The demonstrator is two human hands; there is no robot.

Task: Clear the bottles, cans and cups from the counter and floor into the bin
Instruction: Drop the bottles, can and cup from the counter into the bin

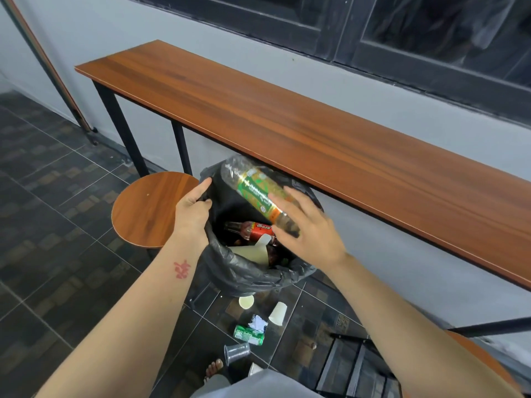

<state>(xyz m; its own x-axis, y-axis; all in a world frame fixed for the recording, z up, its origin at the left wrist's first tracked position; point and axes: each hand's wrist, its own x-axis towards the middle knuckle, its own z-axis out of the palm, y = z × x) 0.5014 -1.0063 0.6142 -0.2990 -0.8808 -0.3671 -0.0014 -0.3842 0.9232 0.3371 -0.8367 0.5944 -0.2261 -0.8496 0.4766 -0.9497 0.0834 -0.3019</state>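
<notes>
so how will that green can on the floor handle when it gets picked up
The green can lies on its side on the tiles, so a nudge would probably roll it. It looks dented, which suggests it's empty and light, and thin enough to buckle under a firm squeeze. A crumpled wrapper rests against it and may shift when the can is lifted.

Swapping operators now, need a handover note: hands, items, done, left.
Left hand grips the bin liner's rim, holding it open.
Right hand is open at the green-label bottle over the bin; grip or release unclear.
Done: counter bare in view; red bottle already in the bin.
Left on floor: two paper cups, green can, clear cup.
</notes>
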